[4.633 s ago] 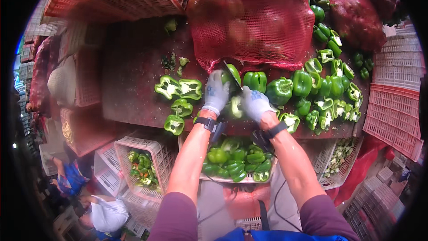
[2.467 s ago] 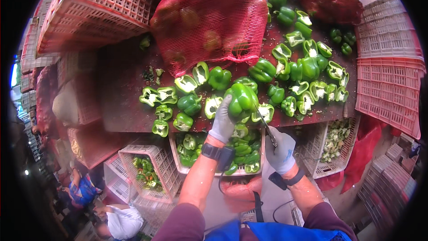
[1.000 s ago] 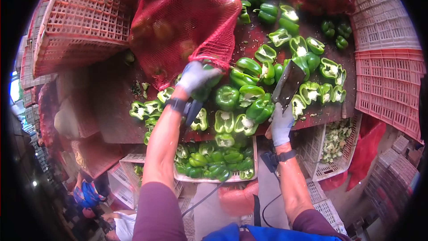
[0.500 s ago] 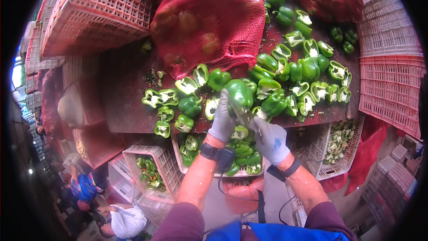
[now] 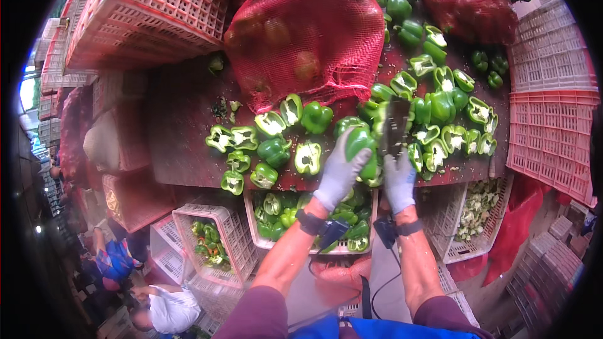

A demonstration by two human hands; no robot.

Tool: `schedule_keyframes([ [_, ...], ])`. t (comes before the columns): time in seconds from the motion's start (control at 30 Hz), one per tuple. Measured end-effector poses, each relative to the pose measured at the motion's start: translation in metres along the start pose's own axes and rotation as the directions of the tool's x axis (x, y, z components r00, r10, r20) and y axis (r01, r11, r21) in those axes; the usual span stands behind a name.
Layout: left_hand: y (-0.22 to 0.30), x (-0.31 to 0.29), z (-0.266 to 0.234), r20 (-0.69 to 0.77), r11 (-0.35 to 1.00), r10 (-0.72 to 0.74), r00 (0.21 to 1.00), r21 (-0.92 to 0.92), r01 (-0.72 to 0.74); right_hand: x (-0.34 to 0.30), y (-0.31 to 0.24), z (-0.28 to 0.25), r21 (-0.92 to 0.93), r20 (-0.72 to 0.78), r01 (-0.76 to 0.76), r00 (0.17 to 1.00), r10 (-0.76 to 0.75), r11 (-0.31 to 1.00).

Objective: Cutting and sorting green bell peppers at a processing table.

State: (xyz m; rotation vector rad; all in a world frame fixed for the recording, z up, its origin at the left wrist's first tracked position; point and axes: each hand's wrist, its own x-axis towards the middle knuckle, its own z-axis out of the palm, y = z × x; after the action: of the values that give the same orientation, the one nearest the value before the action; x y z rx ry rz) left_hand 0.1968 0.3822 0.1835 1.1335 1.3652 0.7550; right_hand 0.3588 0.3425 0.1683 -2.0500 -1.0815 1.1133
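My gloved left hand (image 5: 342,172) is closed round a green bell pepper (image 5: 359,144) above the near edge of the dark red table (image 5: 182,132). Just to its right, my gloved right hand (image 5: 398,179) grips a knife (image 5: 396,127) with a broad dark blade that points away from me. The handle is hidden in the fingers. Around both hands lie green pepper halves (image 5: 308,157) with pale seed cores showing, and some peppers that look whole (image 5: 316,117). Below my wrists, a white crate (image 5: 314,245) at the table's edge holds more green pepper pieces.
A red mesh sack (image 5: 308,31) lies ahead, another sack (image 5: 465,0) at the far right. Plastic crates (image 5: 147,12) stand left, stacked crates (image 5: 553,125) right. A crate of pale scraps (image 5: 477,210) and one of mixed peppers (image 5: 210,238) flank me. Two people (image 5: 169,307) are lower left.
The knife has come away from the pepper and now points forward, to its right. My left hand has shifted right and slightly down with the pepper. The whole view has shifted a little.
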Motion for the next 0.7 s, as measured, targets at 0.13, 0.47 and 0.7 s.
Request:
schedule_keyframes([
  [0.13,0.012,0.035,0.015,0.091,0.818,0.255,0.963,0.511,-0.265,0.021,0.013,-0.012,0.394,-0.105,-0.101,0.982,0.154,0.914],
  [0.47,-0.049,0.127,-0.106,-0.208,0.363,0.278,0.938,0.927,0.098,-0.022,0.029,-0.003,0.342,-0.165,-0.171,0.957,0.238,0.924],
  [0.7,-0.051,0.158,-0.112,-0.087,0.079,0.139,0.986,0.994,0.077,-0.048,-0.010,0.010,-0.005,0.043,0.216,0.976,-0.215,0.976],
])
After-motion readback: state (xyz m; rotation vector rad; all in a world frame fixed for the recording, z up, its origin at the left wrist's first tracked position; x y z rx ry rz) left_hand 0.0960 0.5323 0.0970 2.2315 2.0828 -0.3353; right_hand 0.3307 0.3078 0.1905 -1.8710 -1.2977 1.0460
